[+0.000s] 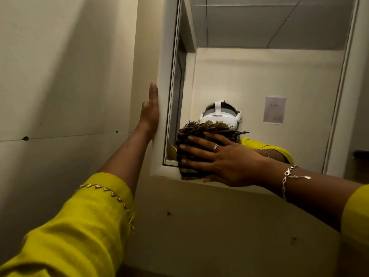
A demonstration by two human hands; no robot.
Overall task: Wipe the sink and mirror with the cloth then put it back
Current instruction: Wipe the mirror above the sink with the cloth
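I am pressing the cloth (191, 136) flat under my spread right hand (221, 158) at the mirror (269, 76) glass's lower-left corner; the unwiped glass is stretching up and right, while my open left hand (150, 114) is bracing the frame (165, 76).

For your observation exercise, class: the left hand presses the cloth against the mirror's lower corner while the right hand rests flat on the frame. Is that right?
The hands are swapped. In the head view the right hand presses the cloth against the mirror, and the left hand rests flat on the frame.

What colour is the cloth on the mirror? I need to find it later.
Dark brown with lighter tan stripes and a frayed edge; the cloth shows in the head view.
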